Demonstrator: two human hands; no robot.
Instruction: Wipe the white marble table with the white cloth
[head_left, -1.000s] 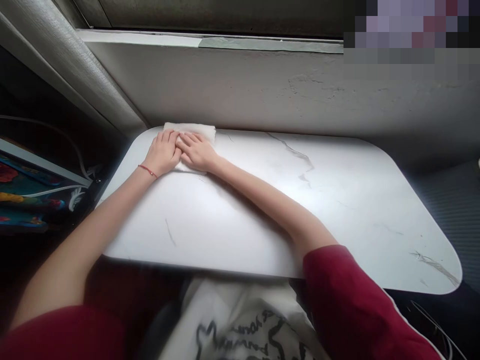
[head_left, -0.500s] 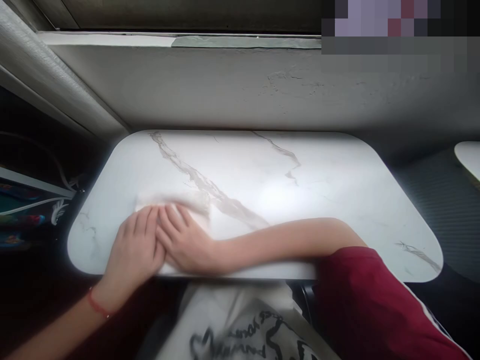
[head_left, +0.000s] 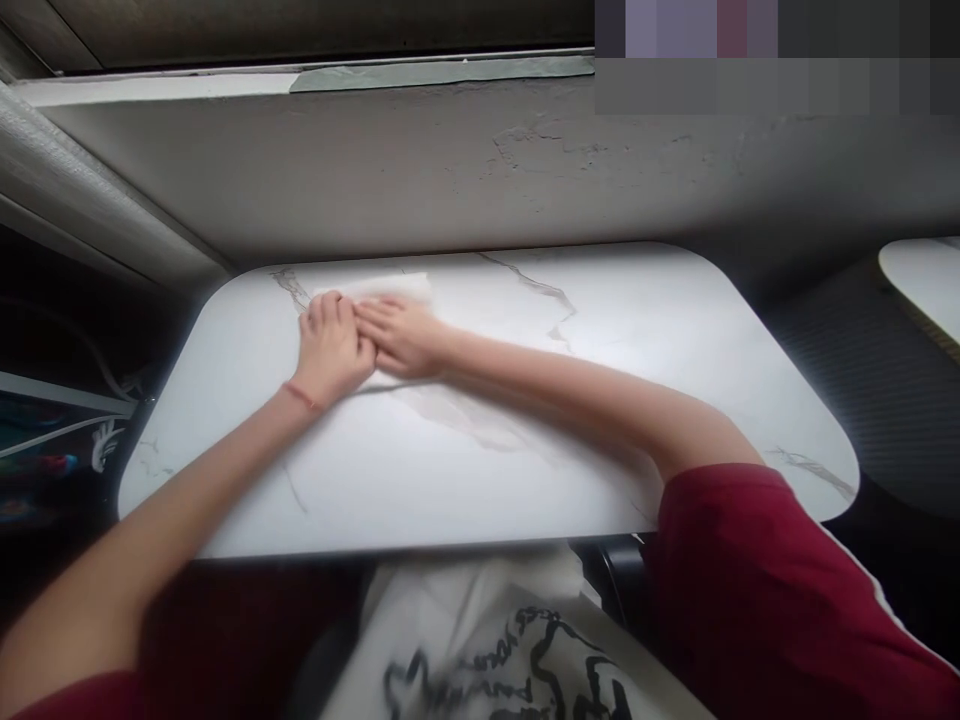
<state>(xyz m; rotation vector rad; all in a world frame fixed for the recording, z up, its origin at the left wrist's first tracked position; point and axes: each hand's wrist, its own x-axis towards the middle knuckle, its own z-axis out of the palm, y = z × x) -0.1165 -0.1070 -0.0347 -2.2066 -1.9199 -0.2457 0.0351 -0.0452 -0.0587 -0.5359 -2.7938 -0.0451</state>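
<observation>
A white cloth (head_left: pixel 409 287), perhaps a paper wipe, lies flattened on the marble-patterned white tabletop (head_left: pixel 300 500), towards its back left. On the cloth's left part, my left hand (head_left: pixel 334 345) presses down with fingers curled over it; a thin red band circles that wrist. My right hand (head_left: pixel 403 335) bears on the same cloth with its fingers together, their tips against the left hand. Both palms and the cloth beneath them are hidden. Slight blur softens the fingers.
Behind the table rises a grey wall (head_left: pixel 375 170) with peeling paint and a ledge (head_left: pixel 450 72) above. A second white tabletop (head_left: pixel 926 280) stands at the right. Dark shelving with white bars (head_left: pixel 67 390) is at the left. A printed light cloth (head_left: pixel 487 640) covers my lap.
Both hands have slid the cloth away from the table's near edge towards the back and slightly right. My arms are stretched further out, and the view has tilted a little.
</observation>
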